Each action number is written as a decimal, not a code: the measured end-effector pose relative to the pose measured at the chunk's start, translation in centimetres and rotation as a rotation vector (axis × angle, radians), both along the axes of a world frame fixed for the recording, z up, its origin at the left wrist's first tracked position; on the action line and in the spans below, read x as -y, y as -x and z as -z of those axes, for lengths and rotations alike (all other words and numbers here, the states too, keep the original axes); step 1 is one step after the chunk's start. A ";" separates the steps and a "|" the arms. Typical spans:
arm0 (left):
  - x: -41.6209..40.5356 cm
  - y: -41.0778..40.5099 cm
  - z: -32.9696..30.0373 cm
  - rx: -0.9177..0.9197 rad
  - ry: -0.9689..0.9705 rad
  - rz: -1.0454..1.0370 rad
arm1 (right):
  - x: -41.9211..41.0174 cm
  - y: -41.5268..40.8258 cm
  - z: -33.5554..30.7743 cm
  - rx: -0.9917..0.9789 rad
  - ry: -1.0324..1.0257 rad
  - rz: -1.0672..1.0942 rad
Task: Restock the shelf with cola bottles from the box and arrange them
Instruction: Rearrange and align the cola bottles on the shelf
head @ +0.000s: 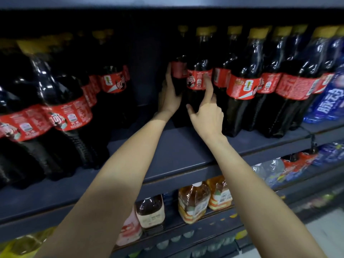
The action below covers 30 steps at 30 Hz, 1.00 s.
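Dark cola bottles with red labels and yellow caps stand on a grey-blue shelf (178, 151). My left hand (170, 94) wraps the left side of a cola bottle (179, 71) standing at the back of the shelf's middle. My right hand (207, 108) is spread open, its index fingertip touching the red label of the bottle in front (198, 84). More cola bottles (242, 86) line up to the right, and larger ones (68, 116) crowd the left. No box is visible.
A gap (147, 86) of bare shelf lies between the left and middle cola groups. Blue drink bottles (327, 97) stand at the far right. The lower shelf holds orange-labelled tea bottles (193, 202), a brown bottle (150, 211) and water bottles (270, 168).
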State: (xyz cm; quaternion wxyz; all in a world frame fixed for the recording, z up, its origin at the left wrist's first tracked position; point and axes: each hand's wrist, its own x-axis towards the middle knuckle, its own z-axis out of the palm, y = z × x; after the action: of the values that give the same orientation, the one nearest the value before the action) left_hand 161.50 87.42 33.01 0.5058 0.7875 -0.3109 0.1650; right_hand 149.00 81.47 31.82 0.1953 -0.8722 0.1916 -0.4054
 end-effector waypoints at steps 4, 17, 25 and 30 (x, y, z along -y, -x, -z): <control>-3.3 1.6 0.2 0.028 0.009 -0.152 | -0.8 0.8 -0.1 0.034 -0.050 -0.088; -10.5 13.5 1.1 0.070 -0.029 -0.608 | -3.9 2.2 -0.3 0.028 -0.153 -0.486; -13.0 16.8 1.9 0.100 -0.003 -0.802 | -7.4 -1.0 -0.8 -0.020 -0.230 -0.784; -13.3 17.0 2.1 0.136 0.021 -0.854 | -8.4 -3.2 -1.0 -0.015 -0.277 -1.016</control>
State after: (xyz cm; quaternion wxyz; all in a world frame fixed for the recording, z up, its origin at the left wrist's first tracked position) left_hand 144.49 100.70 30.93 0.3785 0.8275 0.0121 0.4145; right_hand 152.15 89.86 32.84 0.4792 -0.8241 -0.2021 -0.2243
